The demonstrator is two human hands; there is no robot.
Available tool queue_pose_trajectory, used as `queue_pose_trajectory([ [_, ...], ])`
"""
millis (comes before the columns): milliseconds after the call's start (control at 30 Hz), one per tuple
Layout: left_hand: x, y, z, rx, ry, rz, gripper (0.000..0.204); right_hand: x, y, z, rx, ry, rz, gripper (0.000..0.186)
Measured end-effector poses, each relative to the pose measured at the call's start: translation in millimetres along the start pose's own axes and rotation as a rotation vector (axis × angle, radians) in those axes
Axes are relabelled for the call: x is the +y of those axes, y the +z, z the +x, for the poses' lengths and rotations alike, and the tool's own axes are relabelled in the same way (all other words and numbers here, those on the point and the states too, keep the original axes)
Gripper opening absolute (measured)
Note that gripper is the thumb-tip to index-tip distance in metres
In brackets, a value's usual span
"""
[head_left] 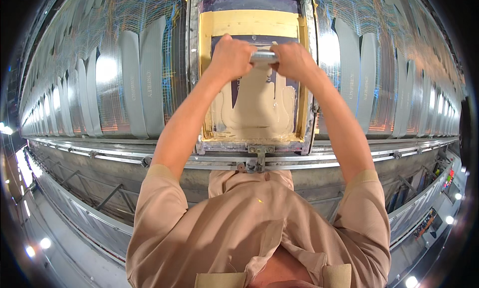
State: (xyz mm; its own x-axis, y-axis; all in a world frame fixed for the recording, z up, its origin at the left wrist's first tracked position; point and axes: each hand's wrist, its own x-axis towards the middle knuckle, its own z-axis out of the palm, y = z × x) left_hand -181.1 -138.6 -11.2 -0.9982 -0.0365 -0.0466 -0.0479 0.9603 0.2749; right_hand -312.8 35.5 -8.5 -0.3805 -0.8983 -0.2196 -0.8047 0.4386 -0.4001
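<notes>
My left hand (234, 56) and my right hand (290, 58) both grip a flat grey squeegee (263, 56) at its two ends, fingers wrapped round it. It sits across the upper middle of a screen printing frame (193, 88), which has yellow tape (254, 23) along its inner edges and a dark purple mesh. Beige ink (252, 108) is spread thickly over the lower part of the mesh, below the squeegee, with streaks reaching up toward it. My forearms reach in from either side of the frame, and my hands partly hide the squeegee's ends.
Long rows of grey fabric panels (130, 83) lie on the shiny printing table (174, 113) to left and right of the frame. A metal rail (209, 161) with a clamp (259, 158) runs along the near edge. Below are metal struts (112, 198) and a pale floor (75, 258).
</notes>
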Motion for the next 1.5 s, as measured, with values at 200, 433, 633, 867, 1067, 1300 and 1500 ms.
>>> queue_pose_trajectory([
  [200,-27,-9,44,-0.06,-0.062,0.012,0.017,15,-23,53,-0.095,0.056,0.017,0.022],
  [433,-22,6,27,0.016,-0.06,-0.068,0.016,9,-9,36,-0.018,0.024,-0.019,0.016],
  [633,53,24,-90,0.014,-0.025,-0.13,0.019,-44,39,-79,-0.024,-0.07,-0.037,0.027],
  [867,82,37,-138,0.061,0.012,-0.089,0.029,-62,63,-134,0.168,-0.12,0.094,0.026],
  [1067,40,13,-68,-0.05,-0.002,-0.007,0.021,-26,32,-61,0.082,-0.053,0.108,0.021],
  [1300,-22,-6,35,-0.026,-0.074,-0.013,0.016,16,-17,43,-0.059,0.084,0.048,0.023],
  [1500,-24,0,39,-0.014,-0.09,-0.043,0.012,17,-17,50,-0.073,0.053,0.052,0.02],
])
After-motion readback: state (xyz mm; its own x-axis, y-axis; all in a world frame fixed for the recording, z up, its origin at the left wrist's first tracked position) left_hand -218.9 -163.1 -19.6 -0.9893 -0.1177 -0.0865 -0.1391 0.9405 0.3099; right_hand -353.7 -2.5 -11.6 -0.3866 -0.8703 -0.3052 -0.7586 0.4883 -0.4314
